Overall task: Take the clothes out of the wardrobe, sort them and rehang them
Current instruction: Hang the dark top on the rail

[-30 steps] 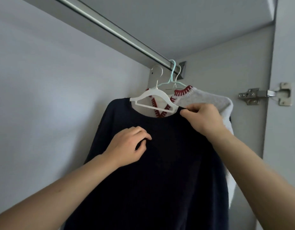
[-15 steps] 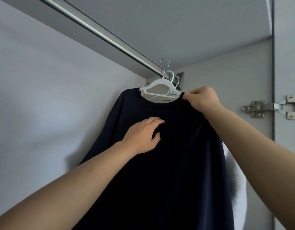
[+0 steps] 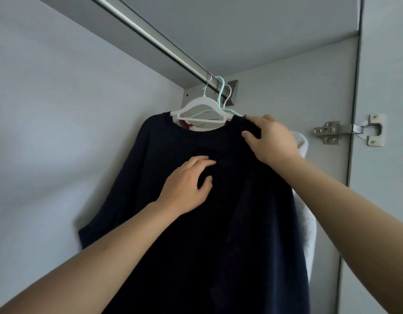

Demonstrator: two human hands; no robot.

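Head camera looks up into a wardrobe as our two bare forearms reach from the bottom corners toward a dark navy sweater (image 3: 218, 223) hanging in front of us. Our left hand (image 3: 187, 184) lies on the sweater's chest just below the neckline, fingers loosely spread and lightly bent against the cloth, gripping nothing that we can see. Higher and to the right, our right hand (image 3: 270, 139) rests over the sweater's shoulder beside the collar, fingers curved onto the fabric; whether they pinch it or merely press it we cannot tell. The sweater hangs on a white hanger (image 3: 200, 109) whose metal hook sits over the silver rail (image 3: 150, 41). Just behind it a mint-green hanger (image 3: 221, 94) hooks the same rail, and a strip of red-and-white trim (image 3: 187, 124) shows through the navy neckline. A pale grey-white garment (image 3: 307, 223) hangs behind the sweater, visible along its right edge. Farther back stand the grey wardrobe wall (image 3: 60, 109) at left, the rail bracket (image 3: 232, 91) in the corner, and a metal door hinge (image 3: 350, 130) at right.
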